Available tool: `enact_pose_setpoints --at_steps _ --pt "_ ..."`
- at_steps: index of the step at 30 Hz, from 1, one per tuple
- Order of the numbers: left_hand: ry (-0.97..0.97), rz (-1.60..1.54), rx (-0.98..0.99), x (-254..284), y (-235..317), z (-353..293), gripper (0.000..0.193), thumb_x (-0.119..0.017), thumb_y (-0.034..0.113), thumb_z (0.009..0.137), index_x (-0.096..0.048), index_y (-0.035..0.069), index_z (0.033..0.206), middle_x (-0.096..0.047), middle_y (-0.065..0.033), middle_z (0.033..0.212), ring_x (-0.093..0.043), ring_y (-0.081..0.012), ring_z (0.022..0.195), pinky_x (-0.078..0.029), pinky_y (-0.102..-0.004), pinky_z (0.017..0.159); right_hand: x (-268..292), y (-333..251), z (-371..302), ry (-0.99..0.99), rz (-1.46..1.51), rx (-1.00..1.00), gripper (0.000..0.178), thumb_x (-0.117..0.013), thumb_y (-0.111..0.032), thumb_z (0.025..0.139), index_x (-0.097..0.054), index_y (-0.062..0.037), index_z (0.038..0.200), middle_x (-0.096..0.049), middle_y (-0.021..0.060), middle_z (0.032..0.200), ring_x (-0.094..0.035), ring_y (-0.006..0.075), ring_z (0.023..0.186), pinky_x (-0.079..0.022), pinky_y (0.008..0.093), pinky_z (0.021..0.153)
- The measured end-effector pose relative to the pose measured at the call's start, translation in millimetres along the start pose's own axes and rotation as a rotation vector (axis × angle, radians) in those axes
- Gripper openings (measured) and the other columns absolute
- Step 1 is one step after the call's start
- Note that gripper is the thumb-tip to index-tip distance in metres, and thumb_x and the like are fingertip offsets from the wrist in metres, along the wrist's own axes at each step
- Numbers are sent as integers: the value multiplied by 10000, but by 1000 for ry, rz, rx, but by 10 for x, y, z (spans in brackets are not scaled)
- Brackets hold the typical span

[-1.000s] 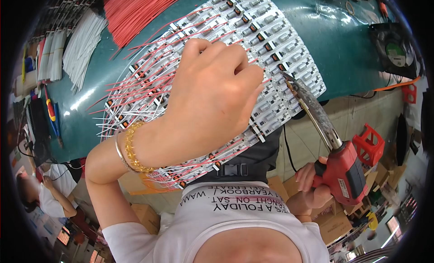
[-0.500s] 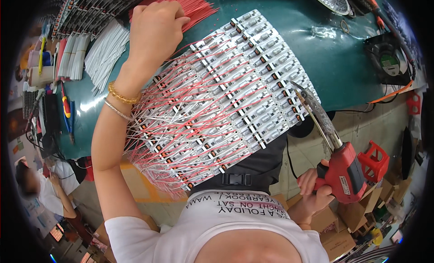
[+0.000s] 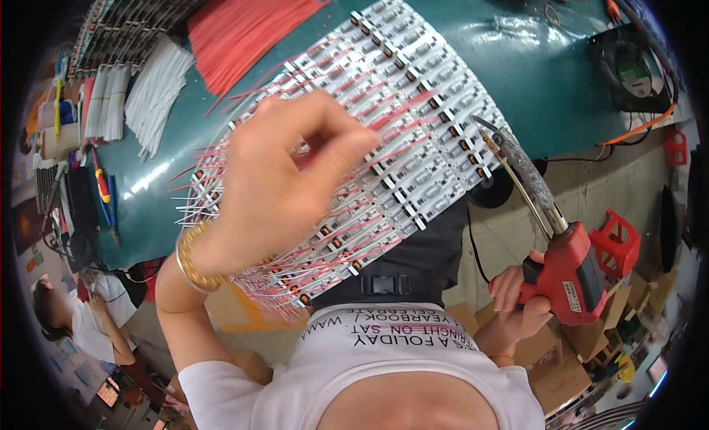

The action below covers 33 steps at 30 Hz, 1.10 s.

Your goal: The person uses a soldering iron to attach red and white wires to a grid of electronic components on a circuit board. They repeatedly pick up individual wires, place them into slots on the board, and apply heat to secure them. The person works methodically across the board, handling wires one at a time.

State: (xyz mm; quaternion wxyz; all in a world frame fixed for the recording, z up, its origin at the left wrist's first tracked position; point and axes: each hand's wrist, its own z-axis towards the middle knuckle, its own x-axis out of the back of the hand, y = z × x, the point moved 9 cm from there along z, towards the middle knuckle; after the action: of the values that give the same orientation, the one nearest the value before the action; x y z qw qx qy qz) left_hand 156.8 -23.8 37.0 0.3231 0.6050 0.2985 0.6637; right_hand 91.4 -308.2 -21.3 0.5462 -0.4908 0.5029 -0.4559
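Observation:
A large panel of small circuit boards (image 3: 450, 83) lies at the table's near edge, reaching over my lap, with red and white wires fixed across its left part. My left hand (image 3: 284, 168), slightly blurred, hangs over the panel's middle, its thumb and forefinger pinched on thin red wires (image 3: 402, 111) that point right. My right hand (image 3: 521, 301) grips the handle of a red soldering gun (image 3: 569, 271). The gun's long metal nose points up and left, and its tip (image 3: 484, 128) is over the panel's right edge. My left hand hides part of the boards.
A pile of red wires (image 3: 247, 31) and a pile of white wires (image 3: 156, 94) lie on the green table (image 3: 528, 57). Pliers (image 3: 111, 208) and a screwdriver (image 3: 100, 175) rest at left. A black fan (image 3: 631, 72) stands at right. Another person (image 3: 103, 312) sits at lower left.
My left hand has come from the red wire pile down and right over the panel, now with red wires in its fingers. The right hand with the soldering gun has barely shifted.

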Motion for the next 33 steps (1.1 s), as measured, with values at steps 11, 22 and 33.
enact_pose_setpoints --at_steps 11,22,33 --pt "-39 168 -186 -437 144 -156 122 -690 22 721 -588 66 673 -514 0 585 -450 -142 525 -323 -300 675 99 42 -205 -10 -15 -72 781 -549 -593 800 -395 69 1184 -427 -3 456 -400 115 373 -358 247 404" --pt "-38 191 -186 -459 141 -145 143 -692 17 716 -569 71 664 -482 3 571 -423 -143 513 -309 -298 648 -61 23 -109 -76 -163 -120 665 -558 -562 814 -455 46 1063 -433 4 462 -412 120 370 -371 257 407" --pt "-35 205 -201 -457 150 -147 148 -694 19 711 -565 72 661 -481 4 564 -426 -146 515 -311 -299 650 11 20 -180 -37 -104 -73 747 -555 -534 830 -416 91 1216 -425 -3 458 -397 110 370 -367 249 404"
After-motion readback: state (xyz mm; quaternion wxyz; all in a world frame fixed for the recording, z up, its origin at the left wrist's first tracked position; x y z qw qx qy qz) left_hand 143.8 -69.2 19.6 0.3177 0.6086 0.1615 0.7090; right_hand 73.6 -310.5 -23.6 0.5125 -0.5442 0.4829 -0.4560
